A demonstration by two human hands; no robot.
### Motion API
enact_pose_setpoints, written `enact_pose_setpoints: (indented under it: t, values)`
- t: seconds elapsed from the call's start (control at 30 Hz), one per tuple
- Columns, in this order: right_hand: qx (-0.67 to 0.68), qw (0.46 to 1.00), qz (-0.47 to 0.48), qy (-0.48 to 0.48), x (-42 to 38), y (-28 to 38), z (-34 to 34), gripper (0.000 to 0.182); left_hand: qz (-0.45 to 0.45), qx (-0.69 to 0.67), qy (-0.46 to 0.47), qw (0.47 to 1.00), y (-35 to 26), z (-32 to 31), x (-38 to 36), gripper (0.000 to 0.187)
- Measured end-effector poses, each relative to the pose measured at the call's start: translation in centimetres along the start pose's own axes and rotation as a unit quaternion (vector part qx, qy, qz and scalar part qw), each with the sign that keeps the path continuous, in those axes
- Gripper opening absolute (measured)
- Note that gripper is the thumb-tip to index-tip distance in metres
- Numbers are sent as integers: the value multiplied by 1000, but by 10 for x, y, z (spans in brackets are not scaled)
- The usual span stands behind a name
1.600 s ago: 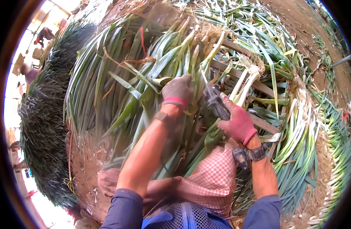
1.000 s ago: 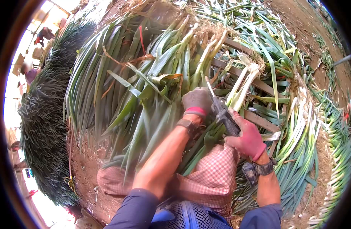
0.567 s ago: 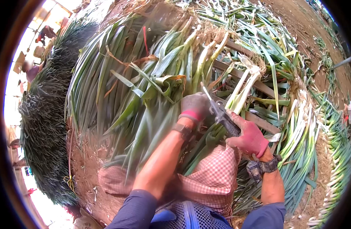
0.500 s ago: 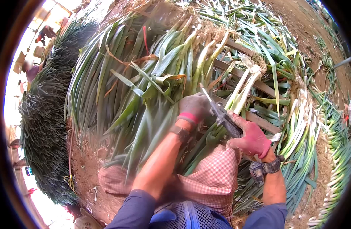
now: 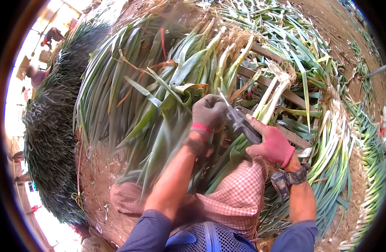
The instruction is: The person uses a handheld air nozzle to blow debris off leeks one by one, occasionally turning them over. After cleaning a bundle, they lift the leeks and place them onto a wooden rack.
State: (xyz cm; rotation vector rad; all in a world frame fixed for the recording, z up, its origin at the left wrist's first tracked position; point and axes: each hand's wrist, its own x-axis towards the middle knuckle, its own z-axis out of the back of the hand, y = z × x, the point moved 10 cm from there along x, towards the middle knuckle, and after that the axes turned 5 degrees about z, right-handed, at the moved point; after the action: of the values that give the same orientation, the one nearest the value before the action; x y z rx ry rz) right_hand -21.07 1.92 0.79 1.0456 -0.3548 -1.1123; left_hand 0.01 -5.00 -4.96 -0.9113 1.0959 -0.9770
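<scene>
In a red glove, my right hand (image 5: pixel 272 143) is wrapped round a dark air blow gun (image 5: pixel 242 126). Its thin pale metal nozzle points up and left. My left hand (image 5: pixel 208 111), gloved in grey with a red cuff, is closed beside the nozzle tip; what its fingers hold, if anything, is hidden. Below and left of that hand spread the long green leaves of a heap of big green onions (image 5: pixel 159 109). A white-stemmed green onion (image 5: pixel 277 97) lies just above my right hand, its roots at the upper end.
Checked cloth (image 5: pixel 233 191) covers my lap. Wooden slats (image 5: pixel 291 98) show under the onions. Trimmed green onions (image 5: pixel 327 155) lie at the right, with a long row (image 5: pixel 371 180) beyond. A dark green stack (image 5: pixel 50 138) stands at the left. Loose leaves litter the soil.
My left hand has shifted slightly left and up, away from the nozzle, and its fist has turned. My right hand and the blow gun have moved a little left.
</scene>
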Motion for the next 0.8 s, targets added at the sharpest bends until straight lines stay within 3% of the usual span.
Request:
enact_pose_setpoints:
  t: [0.13, 0.2, 0.3, 0.33, 0.4, 0.53, 0.6, 0.7, 0.8]
  values:
    - [-31, 998, -57, -12, 25, -9, 0, 99, -40, 1, -68, 997, -5, 6, 5, 23]
    - [-52, 994, -92, -40, 40, -17, 5, 99, -68, 124, -102, 985, -9, 10, 12, 33]
    - [-60, 989, -129, -47, 61, -14, 15, 99, -86, 162, -105, 977, -13, 8, 16, 41]
    - [-82, 989, -86, -89, 72, -16, 18, 99, -87, 163, -104, 977, -14, 9, 16, 41]
    - [-94, 986, -97, -95, 89, -28, 19, 98, -81, 284, -102, 950, -16, 4, 18, 49]
    - [-105, 977, -145, -112, 115, -33, 31, 96, -86, 394, -110, 908, -29, -3, 18, 53]
    - [-125, 970, -151, -145, 129, -36, 41, 96, -7, 465, -53, 884, -19, -8, 28, 55]
    - [-98, 972, -164, -139, 132, -41, 44, 95, 8, 526, 2, 851, -24, -11, 36, 50]
    - [-68, 980, -135, -125, 110, -41, 30, 98, 70, 511, 62, 854, -27, -9, 36, 50]
